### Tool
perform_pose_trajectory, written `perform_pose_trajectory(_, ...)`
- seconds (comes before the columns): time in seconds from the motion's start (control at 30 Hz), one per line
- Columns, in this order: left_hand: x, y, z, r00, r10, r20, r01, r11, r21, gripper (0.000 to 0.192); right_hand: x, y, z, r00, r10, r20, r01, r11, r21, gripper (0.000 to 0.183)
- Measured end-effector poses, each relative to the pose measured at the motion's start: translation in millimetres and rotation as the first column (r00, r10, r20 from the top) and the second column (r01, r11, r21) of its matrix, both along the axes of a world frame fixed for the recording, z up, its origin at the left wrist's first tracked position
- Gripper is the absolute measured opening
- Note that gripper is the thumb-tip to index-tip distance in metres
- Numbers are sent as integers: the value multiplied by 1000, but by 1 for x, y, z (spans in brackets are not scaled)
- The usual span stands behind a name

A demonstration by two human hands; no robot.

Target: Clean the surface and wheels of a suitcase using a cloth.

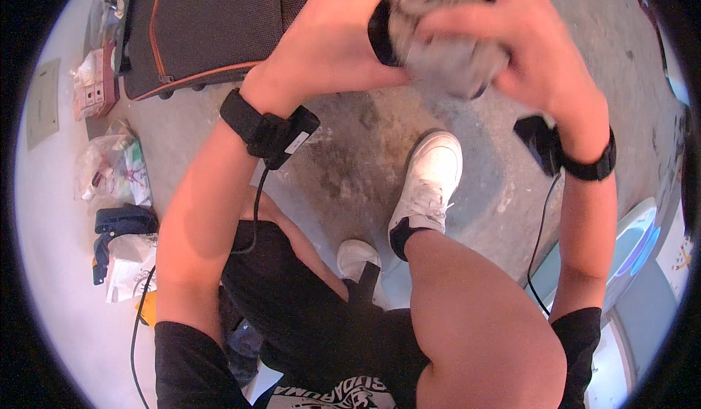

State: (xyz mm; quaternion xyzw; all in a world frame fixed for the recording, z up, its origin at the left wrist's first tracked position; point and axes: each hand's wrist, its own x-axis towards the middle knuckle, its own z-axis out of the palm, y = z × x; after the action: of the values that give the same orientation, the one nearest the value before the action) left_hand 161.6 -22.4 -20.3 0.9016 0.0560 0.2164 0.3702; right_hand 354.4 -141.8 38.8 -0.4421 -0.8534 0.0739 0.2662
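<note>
Both hands are raised at the top of the view, around a grey and beige object (449,53) with black parts. Motion blurs it, and its top is cut off by the frame edge, so its exact kind cannot be told. My left hand (334,48) grips its left side near a black part. On the right, my right hand (534,42) lays its fingers across the front of the object. Each wrist wears a black strap with a small black device, the left device (293,135) and the right device (539,143), both trailing cables.
A dark fabric suitcase (213,31) with orange zips lies at the upper left. Along the left wall are a red-and-white box (98,83), a plastic bag (112,171) and a dark blue item (126,220). White sneakers (432,162) stand on concrete floor (350,130). A pale basin (632,239) is at right.
</note>
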Motion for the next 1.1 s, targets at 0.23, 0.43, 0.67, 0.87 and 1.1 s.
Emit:
perform_pose_trajectory(0.23, -1, -6, 4, 997, 51, -62, -68, 945, -319, 105, 0, -13, -22, 972, -171, -160, 131, 963, -236, 37)
perform_pose_trajectory(0.43, 0, -12, 4, 996, 80, -48, -90, 963, -252, 104, 28, 15, -8, 971, -123, -207, 9, 879, -477, 34)
perform_pose_trajectory(0.67, -3, -9, 6, 995, 67, -77, -83, 972, -220, 106, 32, 23, -18, 941, 72, -331, -202, 903, -379, 50)
perform_pose_trajectory(0.87, -2, -14, 7, 988, 101, -117, -135, 929, -345, 110, 30, 3, -63, 899, -120, -422, -27, 945, -326, 27)
perform_pose_trajectory(1.1, -7, -16, 2, 988, 110, -113, -125, 982, -138, 92, 17, -16, -76, 683, -390, -617, -66, 808, -585, 39)
